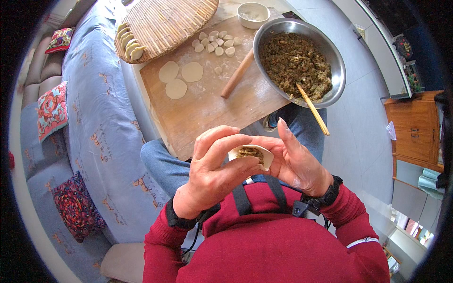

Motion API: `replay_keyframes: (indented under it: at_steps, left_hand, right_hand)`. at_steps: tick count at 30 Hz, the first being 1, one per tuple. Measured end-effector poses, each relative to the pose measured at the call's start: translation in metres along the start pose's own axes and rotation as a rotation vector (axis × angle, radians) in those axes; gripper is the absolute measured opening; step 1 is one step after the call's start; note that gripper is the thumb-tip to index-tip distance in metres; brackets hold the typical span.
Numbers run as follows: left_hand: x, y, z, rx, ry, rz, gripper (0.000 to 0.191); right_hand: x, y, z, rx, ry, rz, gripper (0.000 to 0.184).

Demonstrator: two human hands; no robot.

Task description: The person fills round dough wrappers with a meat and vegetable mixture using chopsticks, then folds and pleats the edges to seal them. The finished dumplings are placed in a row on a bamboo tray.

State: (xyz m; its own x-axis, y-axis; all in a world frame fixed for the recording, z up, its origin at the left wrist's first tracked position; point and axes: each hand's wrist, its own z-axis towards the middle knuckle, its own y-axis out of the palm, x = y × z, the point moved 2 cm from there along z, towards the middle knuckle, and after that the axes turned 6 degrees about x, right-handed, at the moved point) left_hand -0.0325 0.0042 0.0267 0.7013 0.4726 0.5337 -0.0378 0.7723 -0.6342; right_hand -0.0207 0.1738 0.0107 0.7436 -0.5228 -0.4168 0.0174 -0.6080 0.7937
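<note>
Between my two hands, above my lap, is a round dumpling wrapper (268,162) with a mound of minced filling (250,152) in its middle. My left hand (217,166) pinches its near left side, with thumb and fingers on the rim. Behind and under the wrapper, the fingers of my right hand (299,166) support it while that thumb points up. The wrapper is curved up at its edges, with the filling still showing. A steel bowl (259,70) of the same dark filling stands at the board's right, a pair of wooden chopsticks (313,109) resting in it.
On the floured wooden board (191,123) lie several flat wrappers (176,89), small dough pieces (219,51) and a rolling pin (238,74). Folded dumplings (130,44) line a woven tray (162,28) at the far left. A white bowl (253,25) holds flour. A covered sofa (102,106) runs along the left.
</note>
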Motion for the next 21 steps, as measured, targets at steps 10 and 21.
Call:
replay_keyframes:
  at_steps: [10,21]
  left_hand:
    - [0.0020,-0.0001,0.0024,0.023,0.004,0.051,0.023]
    - [0.0042,0.0051,0.0012,0.031,-0.070,0.037,0.022]
  right_hand:
    - [0.0034,-0.0054,0.0007,0.022,-0.001,-0.016,0.083]
    - [0.0031,-0.0056,0.0000,0.081,-0.032,-0.028,0.089]
